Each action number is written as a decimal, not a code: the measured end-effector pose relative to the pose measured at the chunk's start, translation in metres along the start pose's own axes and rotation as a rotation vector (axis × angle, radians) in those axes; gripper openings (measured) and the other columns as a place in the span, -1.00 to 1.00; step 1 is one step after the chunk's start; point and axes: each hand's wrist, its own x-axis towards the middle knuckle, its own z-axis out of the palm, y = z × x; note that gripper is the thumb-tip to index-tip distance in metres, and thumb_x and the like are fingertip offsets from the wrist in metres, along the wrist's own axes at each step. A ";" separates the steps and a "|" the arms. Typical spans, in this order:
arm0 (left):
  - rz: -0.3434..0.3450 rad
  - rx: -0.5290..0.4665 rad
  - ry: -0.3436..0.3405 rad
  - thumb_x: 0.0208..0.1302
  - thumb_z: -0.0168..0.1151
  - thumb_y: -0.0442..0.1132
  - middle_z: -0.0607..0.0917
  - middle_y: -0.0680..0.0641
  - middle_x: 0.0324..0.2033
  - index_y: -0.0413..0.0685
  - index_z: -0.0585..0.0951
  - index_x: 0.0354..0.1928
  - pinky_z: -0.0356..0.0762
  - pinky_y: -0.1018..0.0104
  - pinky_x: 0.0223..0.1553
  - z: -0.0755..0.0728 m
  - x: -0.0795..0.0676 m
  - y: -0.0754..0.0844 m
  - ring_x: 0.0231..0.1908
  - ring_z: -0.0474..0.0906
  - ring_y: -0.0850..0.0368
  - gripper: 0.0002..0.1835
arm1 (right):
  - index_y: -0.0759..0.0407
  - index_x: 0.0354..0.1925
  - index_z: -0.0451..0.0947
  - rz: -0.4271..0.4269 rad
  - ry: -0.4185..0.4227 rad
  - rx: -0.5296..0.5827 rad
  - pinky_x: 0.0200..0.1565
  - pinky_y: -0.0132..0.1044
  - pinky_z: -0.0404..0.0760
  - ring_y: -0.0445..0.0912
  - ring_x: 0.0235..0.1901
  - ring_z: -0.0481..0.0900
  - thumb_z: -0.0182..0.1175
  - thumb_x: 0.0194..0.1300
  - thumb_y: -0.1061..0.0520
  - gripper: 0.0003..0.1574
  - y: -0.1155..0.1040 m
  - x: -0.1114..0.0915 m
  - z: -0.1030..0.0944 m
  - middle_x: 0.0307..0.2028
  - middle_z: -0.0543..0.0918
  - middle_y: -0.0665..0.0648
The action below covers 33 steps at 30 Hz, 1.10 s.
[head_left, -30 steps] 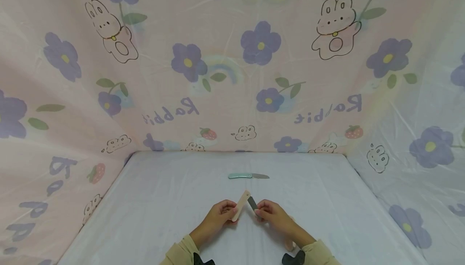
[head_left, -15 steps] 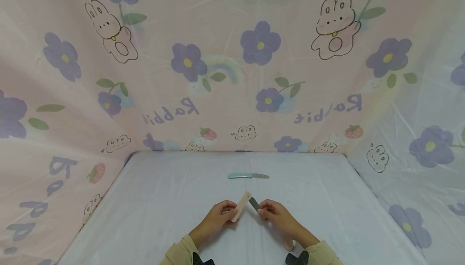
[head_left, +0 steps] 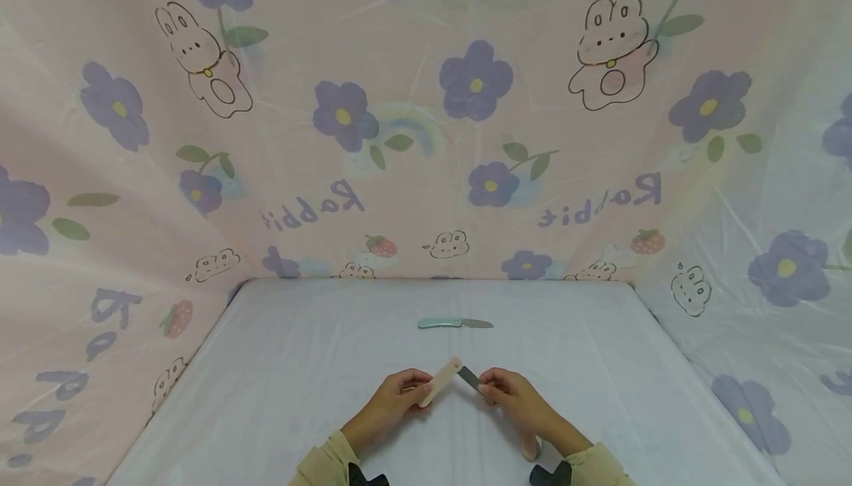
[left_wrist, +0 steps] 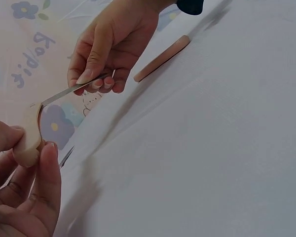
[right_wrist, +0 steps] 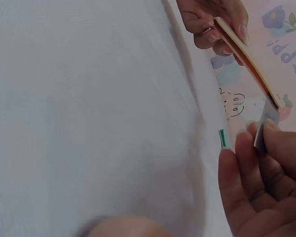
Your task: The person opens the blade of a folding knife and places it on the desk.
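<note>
Between my hands is a folding knife, its cream handle (head_left: pixel 439 381) joined at a pivot to a dark grey blade (head_left: pixel 470 377) that stands partly unfolded. The two parts form an upside-down V in the head view. My left hand (head_left: pixel 396 402) grips the handle by its lower end, thumb on one face and fingers behind, as the left wrist view shows. My right hand (head_left: pixel 522 399) pinches the blade near its free end between thumb and fingers, which hide the tip. Farther out lies a second folding knife (head_left: pixel 439 322), mint-handled and unfolded, its blade pointing right.
A slim pinkish-beige piece (left_wrist: pixel 163 58), shaped like a knife handle, lies on the white-covered table (head_left: pixel 299 338) beside my right forearm. Patterned curtains (head_left: pixel 399 175) with flowers and rabbits hang at the back and both sides of the table.
The blade has swung out, so the angle between it and the handle is wider. My right hand has moved right with the blade; my left hand has shifted slightly left, tilting the handle lower.
</note>
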 end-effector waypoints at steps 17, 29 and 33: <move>0.054 0.090 -0.086 0.27 0.20 -0.24 0.62 -0.13 -0.27 -0.25 0.57 -0.02 0.60 0.31 -0.30 -0.011 -0.003 0.003 -0.35 0.56 0.11 -0.70 | 0.29 -0.20 0.52 -0.024 -0.020 -0.151 -0.37 -0.33 0.55 0.03 -0.40 0.56 0.08 0.34 0.21 -0.85 -0.026 -0.007 -0.008 -0.38 0.60 0.23; 0.050 0.197 -0.170 0.28 0.19 -0.16 0.66 -0.14 -0.27 -0.12 0.60 -0.02 0.60 0.29 -0.32 -0.018 -0.007 0.009 -0.35 0.58 0.14 -0.71 | 0.27 -0.22 0.52 -0.129 -0.061 -0.234 -0.44 -0.41 0.50 0.04 -0.47 0.50 0.05 0.35 0.25 -0.88 -0.025 -0.009 -0.010 -0.44 0.57 0.23; 0.045 0.202 -0.189 0.28 0.18 -0.14 0.65 -0.12 -0.22 -0.08 0.61 -0.02 0.61 0.27 -0.31 -0.021 -0.007 0.008 -0.33 0.59 0.10 -0.71 | 0.17 -0.20 0.53 -0.105 -0.077 -0.271 -0.41 -0.41 0.50 -0.12 -0.45 0.49 0.05 0.36 0.16 -0.86 -0.010 -0.007 -0.013 -0.40 0.59 0.11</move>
